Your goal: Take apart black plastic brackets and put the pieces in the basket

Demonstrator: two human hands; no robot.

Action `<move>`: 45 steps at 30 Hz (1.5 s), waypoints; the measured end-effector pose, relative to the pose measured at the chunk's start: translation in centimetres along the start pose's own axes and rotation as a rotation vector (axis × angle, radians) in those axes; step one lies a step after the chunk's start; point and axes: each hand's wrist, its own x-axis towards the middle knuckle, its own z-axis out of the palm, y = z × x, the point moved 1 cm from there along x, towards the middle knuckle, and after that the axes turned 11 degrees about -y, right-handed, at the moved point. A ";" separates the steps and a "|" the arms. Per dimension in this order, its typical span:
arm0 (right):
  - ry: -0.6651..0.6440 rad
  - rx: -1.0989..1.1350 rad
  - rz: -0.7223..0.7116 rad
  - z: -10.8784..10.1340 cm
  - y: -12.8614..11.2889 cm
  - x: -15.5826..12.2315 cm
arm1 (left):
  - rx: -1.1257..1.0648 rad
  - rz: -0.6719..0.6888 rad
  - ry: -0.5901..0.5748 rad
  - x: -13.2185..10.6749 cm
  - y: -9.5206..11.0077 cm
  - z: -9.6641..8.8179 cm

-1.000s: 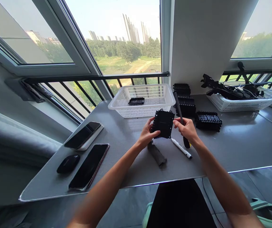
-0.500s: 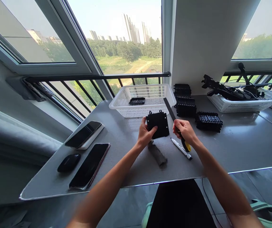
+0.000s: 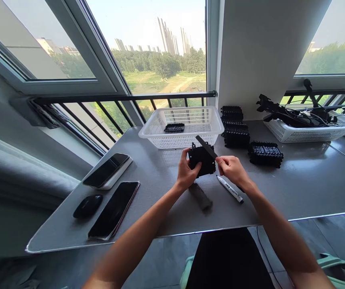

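Note:
My left hand grips a square black plastic part with small tabs along its edges, the thumb pressed on its face. In my right hand is a dark flat file, its fingers wrapped round the handle end. The file's blade slants across the upper right of the black part; whether it touches cannot be made out. Beneath the hands lie a rolled grey cloth and a white marker pen.
A white basket at the back holds a black part. Stacked black parts and another pile stand right of it. A second basket carries black gear and cables. Phones and a black case lie left.
The file has swung down and left, from beside the black part to across its upper right. The black part has shifted slightly right and tilted.

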 end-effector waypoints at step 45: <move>0.059 0.055 0.023 -0.7 0.7 0.0 | 0.021 0.016 0.087 0.2 -0.3 -0.9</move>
